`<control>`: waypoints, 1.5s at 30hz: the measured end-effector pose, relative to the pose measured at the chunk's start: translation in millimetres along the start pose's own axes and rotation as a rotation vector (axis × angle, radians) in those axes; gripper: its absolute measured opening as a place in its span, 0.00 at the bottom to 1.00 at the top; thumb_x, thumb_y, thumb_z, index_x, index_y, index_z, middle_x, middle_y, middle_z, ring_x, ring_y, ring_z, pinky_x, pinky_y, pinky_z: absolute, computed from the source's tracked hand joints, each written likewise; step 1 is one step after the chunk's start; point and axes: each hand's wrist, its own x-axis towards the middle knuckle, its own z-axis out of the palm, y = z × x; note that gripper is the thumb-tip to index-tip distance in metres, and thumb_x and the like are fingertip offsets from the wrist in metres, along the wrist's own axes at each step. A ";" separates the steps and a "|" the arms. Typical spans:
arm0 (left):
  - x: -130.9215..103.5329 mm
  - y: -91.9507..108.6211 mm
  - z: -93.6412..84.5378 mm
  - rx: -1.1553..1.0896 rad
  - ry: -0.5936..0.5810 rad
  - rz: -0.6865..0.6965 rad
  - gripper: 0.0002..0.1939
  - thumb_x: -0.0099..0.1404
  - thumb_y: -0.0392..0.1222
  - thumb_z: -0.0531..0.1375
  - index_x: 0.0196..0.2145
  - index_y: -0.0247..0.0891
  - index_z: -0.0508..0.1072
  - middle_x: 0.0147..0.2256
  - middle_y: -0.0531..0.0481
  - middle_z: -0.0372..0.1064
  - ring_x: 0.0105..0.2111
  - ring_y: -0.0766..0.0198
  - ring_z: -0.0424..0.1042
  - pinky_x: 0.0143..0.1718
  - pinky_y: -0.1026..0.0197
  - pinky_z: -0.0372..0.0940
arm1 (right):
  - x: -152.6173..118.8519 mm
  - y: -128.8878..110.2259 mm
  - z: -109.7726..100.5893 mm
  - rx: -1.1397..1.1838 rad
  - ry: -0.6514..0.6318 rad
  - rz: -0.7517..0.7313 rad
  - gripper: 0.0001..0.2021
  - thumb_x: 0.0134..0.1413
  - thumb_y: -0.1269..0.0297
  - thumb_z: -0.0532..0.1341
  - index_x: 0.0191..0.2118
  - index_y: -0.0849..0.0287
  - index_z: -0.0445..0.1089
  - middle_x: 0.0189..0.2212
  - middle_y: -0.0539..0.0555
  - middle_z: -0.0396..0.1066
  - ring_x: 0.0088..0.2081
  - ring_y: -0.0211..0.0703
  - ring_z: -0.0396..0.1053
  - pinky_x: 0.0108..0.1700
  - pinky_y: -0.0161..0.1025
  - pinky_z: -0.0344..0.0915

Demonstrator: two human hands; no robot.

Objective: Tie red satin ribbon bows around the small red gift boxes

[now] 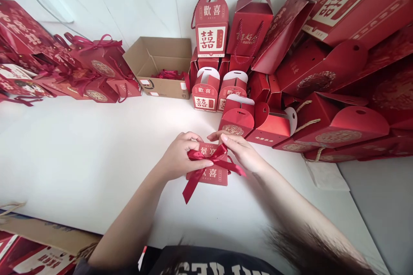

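Note:
A small red gift box point(211, 179) with pale printed characters sits on the white table in front of me. Across its top lies a shiny red ribbon point(193, 184) tied in a bow, with one tail hanging toward me and another pointing right. My left hand point(179, 157) grips the bow from the left, its thumb pressed near the knot and its fingers curled behind the left loop. From the right, my right hand point(241, 149) pinches around the upper right loop; its fingertips are partly hidden. A twisted red cord handle point(229, 165) shows at the box's right side.
Behind stands an open cardboard box point(166, 88) with red ribbons inside. Red gift boxes point(237, 116) are stacked along the back and right. More ribboned boxes point(101, 66) stand at the left. A carton point(51, 234) holding red packaging is at the lower left.

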 end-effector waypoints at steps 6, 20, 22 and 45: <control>-0.1 -11.8 -12.9 -0.283 -0.100 -0.012 0.15 0.65 0.54 0.59 0.39 0.39 0.72 0.48 0.44 0.69 0.44 0.56 0.70 0.42 0.56 0.67 | 4.0 16.6 14.1 0.278 0.087 -0.020 0.19 0.64 0.48 0.53 0.33 0.58 0.68 0.42 0.54 0.74 0.44 0.44 0.71 0.49 0.40 0.65; -2.0 -33.5 -15.7 -0.324 -0.511 0.139 0.58 0.43 0.41 0.75 0.66 0.44 0.51 0.62 0.38 0.58 0.60 0.42 0.63 0.55 0.48 0.65 | -0.3 58.8 29.7 0.476 0.241 -0.058 0.27 0.64 0.39 0.43 0.37 0.56 0.68 0.44 0.56 0.73 0.45 0.49 0.72 0.51 0.45 0.66; 0.3 -31.7 -10.8 -0.356 -0.401 0.129 0.48 0.45 0.40 0.73 0.61 0.42 0.59 0.59 0.38 0.63 0.56 0.43 0.67 0.51 0.49 0.69 | -10.1 62.0 25.4 0.342 0.369 -0.128 0.26 0.65 0.41 0.43 0.40 0.55 0.68 0.48 0.57 0.71 0.50 0.50 0.70 0.54 0.47 0.65; 5.9 -41.0 0.7 -0.183 0.108 0.100 0.44 0.48 0.42 0.71 0.59 0.47 0.56 0.58 0.42 0.62 0.53 0.49 0.70 0.48 0.51 0.72 | -46.8 64.7 16.8 -0.613 0.484 -0.728 0.10 0.57 0.78 0.61 0.41 0.55 0.69 0.33 0.54 0.72 0.36 0.43 0.71 0.37 0.40 0.69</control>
